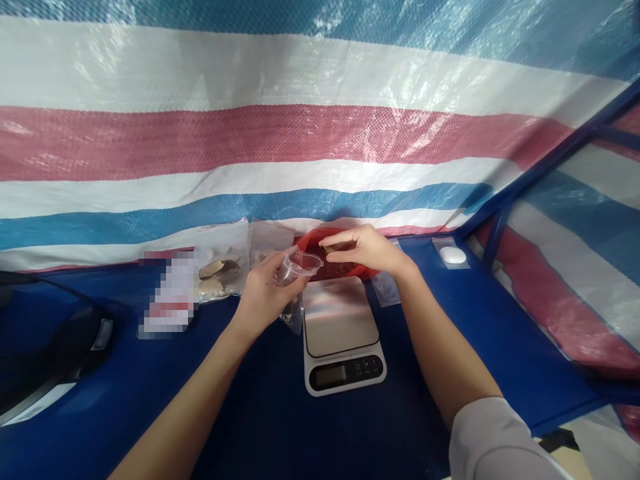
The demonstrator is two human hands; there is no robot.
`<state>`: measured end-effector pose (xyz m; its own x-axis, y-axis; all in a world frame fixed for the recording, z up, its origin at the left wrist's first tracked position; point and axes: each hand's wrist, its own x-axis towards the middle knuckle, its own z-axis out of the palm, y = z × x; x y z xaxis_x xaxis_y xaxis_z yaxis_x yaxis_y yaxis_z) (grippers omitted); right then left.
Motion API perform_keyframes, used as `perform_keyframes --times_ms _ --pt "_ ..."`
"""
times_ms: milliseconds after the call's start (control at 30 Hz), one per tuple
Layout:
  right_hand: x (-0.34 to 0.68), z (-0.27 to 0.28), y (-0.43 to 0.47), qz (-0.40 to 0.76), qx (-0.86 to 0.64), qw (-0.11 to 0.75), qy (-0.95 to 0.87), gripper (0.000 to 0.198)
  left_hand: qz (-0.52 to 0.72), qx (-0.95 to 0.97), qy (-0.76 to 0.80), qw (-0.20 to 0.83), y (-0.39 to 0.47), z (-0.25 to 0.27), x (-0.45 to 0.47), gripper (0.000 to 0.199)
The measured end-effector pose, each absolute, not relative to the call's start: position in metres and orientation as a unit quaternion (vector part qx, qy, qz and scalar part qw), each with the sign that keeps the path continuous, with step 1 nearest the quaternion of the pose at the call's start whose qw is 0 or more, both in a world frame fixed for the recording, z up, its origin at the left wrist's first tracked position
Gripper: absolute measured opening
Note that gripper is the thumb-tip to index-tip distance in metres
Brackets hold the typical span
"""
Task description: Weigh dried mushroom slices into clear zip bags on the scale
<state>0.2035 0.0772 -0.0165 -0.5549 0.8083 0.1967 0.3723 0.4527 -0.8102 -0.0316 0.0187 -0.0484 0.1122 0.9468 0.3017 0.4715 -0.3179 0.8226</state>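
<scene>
My left hand (265,290) is closed around a small clear plastic cup (300,267), tilted with its mouth toward the right. Just beyond the scale lies an open red plastic bag (311,238) with dark contents that I cannot make out. Over that bag is my right hand (369,250), thumb and fingers brought together around something small and brownish at the tips. The white kitchen scale (343,317) stands below both hands with a bare metal plate; no digits can be read on its display. Under my left hand a small clear bag (292,313) with dark pieces partly shows.
Clear bags of brown dried pieces (220,277) lean at the back left, beside a blurred packet (170,297). A black object with a strap (75,337) lies far left. At right are a flat clear bag (386,290) and a bagged white item (453,255). Striped sheeting (300,133) walls the back.
</scene>
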Motion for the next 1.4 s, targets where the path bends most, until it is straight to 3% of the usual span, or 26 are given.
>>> perform_keyframes --times_ms 100,267,900,1267,1400 --pt "0.208 -0.001 0.068 0.394 -0.314 0.329 -0.799 0.028 0.418 0.71 0.497 0.274 0.016 -0.049 -0.027 0.049" --pt "0.199 0.017 0.054 0.382 -0.237 0.292 -0.844 0.026 0.416 0.738 0.453 0.276 0.011 -0.045 -0.017 0.042" --pt "0.179 0.016 0.04 0.277 -0.337 0.19 -0.88 0.024 0.437 0.719 0.445 0.307 0.006 -0.047 -0.01 0.045" --pt "0.185 0.017 0.041 0.351 -0.296 0.274 -0.845 0.018 0.452 0.694 0.457 0.325 0.007 -0.047 -0.011 0.038" --pt "0.187 0.016 0.041 0.326 -0.27 0.271 -0.865 0.02 0.45 0.701 0.46 0.306 0.005 -0.046 -0.009 0.038"
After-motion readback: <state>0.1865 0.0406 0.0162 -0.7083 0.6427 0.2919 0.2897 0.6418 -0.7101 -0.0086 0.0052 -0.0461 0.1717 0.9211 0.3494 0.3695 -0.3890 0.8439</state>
